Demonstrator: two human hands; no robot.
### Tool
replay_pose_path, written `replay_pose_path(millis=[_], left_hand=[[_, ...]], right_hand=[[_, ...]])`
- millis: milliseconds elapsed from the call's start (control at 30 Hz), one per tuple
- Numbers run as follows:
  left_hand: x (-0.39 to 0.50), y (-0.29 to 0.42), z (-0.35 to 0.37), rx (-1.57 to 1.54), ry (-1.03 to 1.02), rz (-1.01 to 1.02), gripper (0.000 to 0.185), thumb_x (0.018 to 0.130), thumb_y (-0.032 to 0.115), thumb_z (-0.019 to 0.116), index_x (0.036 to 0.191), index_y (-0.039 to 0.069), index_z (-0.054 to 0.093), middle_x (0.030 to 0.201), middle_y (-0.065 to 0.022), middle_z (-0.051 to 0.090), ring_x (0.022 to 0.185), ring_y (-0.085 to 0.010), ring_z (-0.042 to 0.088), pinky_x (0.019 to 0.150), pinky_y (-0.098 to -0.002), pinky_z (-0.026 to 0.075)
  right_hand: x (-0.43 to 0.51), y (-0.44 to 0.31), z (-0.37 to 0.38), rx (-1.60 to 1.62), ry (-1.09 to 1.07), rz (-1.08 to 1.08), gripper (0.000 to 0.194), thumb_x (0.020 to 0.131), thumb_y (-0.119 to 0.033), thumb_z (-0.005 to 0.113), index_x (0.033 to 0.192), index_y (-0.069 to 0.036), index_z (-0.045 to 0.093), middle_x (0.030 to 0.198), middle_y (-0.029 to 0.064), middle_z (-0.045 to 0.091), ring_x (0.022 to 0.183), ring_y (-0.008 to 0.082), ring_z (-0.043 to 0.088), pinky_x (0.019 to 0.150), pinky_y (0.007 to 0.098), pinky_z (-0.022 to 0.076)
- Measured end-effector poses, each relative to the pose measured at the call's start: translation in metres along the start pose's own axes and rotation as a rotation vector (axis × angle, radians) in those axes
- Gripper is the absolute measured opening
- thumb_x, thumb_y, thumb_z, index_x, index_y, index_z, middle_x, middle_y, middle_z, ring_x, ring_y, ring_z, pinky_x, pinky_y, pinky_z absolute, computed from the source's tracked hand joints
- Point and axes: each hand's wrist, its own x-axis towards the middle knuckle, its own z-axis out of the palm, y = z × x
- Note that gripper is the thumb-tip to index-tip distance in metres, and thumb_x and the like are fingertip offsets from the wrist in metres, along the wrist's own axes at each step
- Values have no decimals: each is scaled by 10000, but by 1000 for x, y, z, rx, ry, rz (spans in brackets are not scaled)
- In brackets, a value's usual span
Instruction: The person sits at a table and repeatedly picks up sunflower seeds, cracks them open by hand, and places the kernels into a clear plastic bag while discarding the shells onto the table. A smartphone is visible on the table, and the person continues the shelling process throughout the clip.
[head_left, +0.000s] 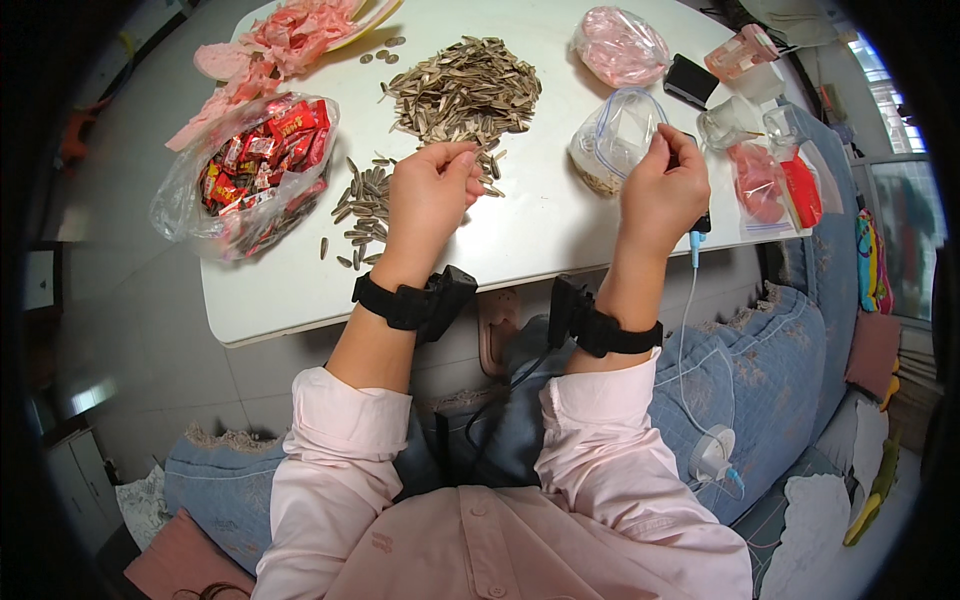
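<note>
My left hand (439, 184) is over the white table (525, 232), its thumb and fingertips drawn together. Behind it rises a big heap of sunflower seed hulls (469, 90). A smaller scatter of whole sunflower seeds (364, 206) lies to its left, partly hidden by the hand. My right hand (667, 191) has thumb and forefinger pinched at the right side of a clear zip bag (619, 135). Pale bits (596, 180) lie in the bottom of this bag. Whether either hand holds something cannot be made out. Each wrist wears a black strap with a device.
At left, a plastic bag of red-wrapped sweets (262, 154) stands beside crumpled pink paper (300, 30) and several coins (386, 54). Toward the right are a pink bagged bundle (621, 46), a black case (691, 81), a glass cup (727, 124), a red packet (800, 187) and a charging cable (690, 300).
</note>
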Motion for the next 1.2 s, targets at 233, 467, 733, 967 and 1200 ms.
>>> replay_pose_path(millis=[233, 467, 733, 967, 1200], left_hand=[[3, 9, -19, -91, 7, 85, 258, 884, 37, 511, 1116, -63, 559, 939, -115, 649, 793, -126, 640, 638, -200, 492], [1, 22, -78, 76, 228, 115, 189, 883, 178, 574, 947, 18, 649, 703, 10, 579, 529, -31, 445, 481, -165, 349], [3, 12, -96, 189, 197, 104, 208, 836, 185, 625, 865, -19, 653, 636, -5, 601, 517, -53, 474, 477, -217, 376], [2, 12, -95, 190, 202, 76, 203, 839, 179, 617, 880, -15, 659, 658, -15, 613, 533, -56, 486, 492, -216, 391], [-6, 12, -57, 15, -28, 17, 224, 878, 200, 580, 946, 1, 655, 726, 8, 593, 557, -35, 458, 502, -173, 360]], right_hand=[[-8, -7, 9, 317, -81, 84, 110, 807, -66, 601, 850, 21, 653, 786, 128, 655, 682, 177, 625, 645, 272, 494], [-82, -49, 48, 304, -818, -203, 116, 719, -64, 677, 829, -27, 678, 787, 149, 651, 701, 261, 639, 659, 316, 508], [-124, -54, 83, 84, -902, -341, 101, 697, -53, 670, 795, -26, 675, 747, 172, 556, 741, 333, 557, 686, 399, 465], [-117, -60, 81, 251, -812, -162, 61, 770, -41, 590, 744, -1, 630, 779, 208, 598, 663, 361, 552, 656, 397, 463], [-90, -66, 57, 867, -906, 757, 114, 850, -81, 581, 911, 13, 604, 759, 38, 625, 638, 76, 523, 590, 201, 426]])
